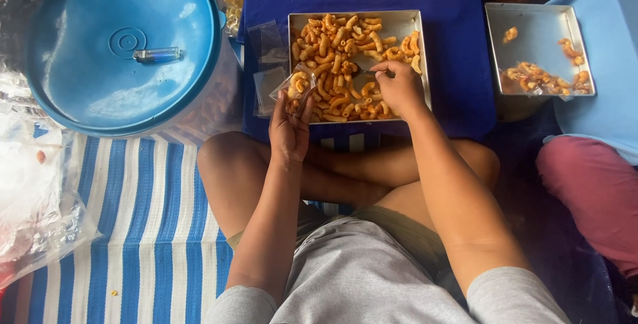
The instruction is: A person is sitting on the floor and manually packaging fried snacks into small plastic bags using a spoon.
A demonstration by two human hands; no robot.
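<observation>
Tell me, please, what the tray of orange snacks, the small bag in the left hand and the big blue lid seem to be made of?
Tray: likely thin metal; dull silver-grey, folded square rim. Small bag held by the left hand: clear thin plastic film; snacks show through, creases glint. Blue lid: probably moulded plastic; glossy, uniform colour, soft highlights, raised ring at its centre.

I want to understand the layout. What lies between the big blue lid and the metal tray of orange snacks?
In the head view, empty clear plastic bags lie between the blue lid and the metal tray, on the dark blue surface.
</observation>
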